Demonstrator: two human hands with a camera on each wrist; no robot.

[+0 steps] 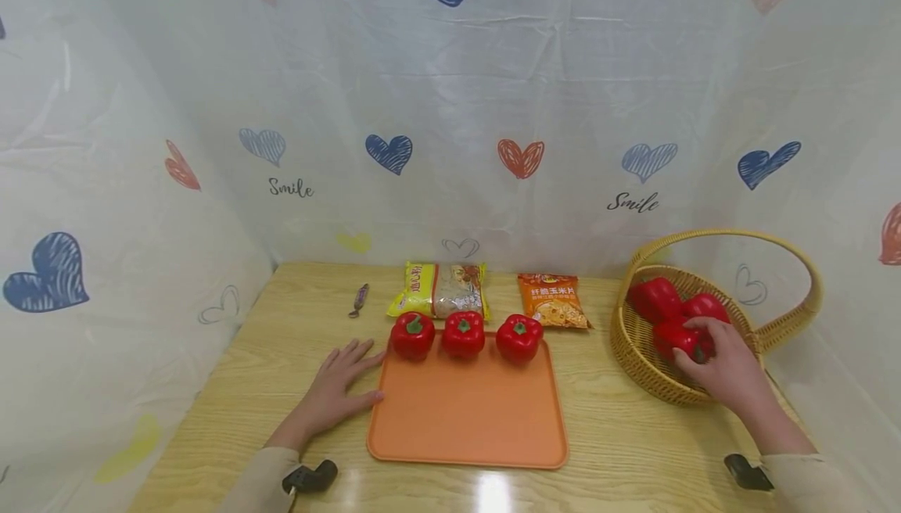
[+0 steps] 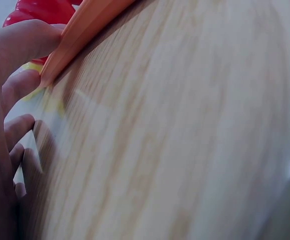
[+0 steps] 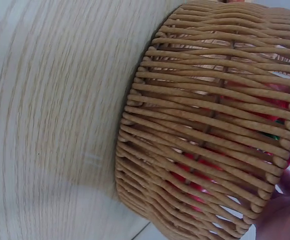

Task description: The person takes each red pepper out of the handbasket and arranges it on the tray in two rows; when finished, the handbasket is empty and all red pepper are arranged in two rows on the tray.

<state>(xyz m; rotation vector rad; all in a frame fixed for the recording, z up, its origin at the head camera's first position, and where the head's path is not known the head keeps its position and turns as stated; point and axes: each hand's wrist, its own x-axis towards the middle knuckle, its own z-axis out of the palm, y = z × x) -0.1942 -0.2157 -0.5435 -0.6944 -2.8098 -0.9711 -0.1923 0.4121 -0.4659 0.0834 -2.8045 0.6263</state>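
My right hand [image 1: 728, 364] reaches into the wicker basket [image 1: 662, 392], its thumb and fingers around the nearest red bell pepper [image 1: 674, 339]. Two more red peppers [image 1: 656, 299] lie behind that one. In the right wrist view the basket's woven side [image 3: 209, 115] hides most of the peppers, and only part of the hand [image 3: 284, 212] shows. With fingers spread, my left hand [image 1: 334, 392] rests at the left edge of the orange tray [image 1: 468, 419]; thumb and fingertips touch its rim [image 2: 80, 35]. Three red bell peppers [image 1: 463, 334] stand in a row along the tray's far edge.
Behind the tray lie a yellow-ended food packet [image 1: 439, 290] and an orange snack bag [image 1: 554, 301]. A small wrapped candy [image 1: 360, 299] is at the back left of the wooden table [image 1: 605, 450]. The basket's tall handle [image 1: 725, 233] arches over it. A patterned curtain [image 1: 450, 106] encloses the table.
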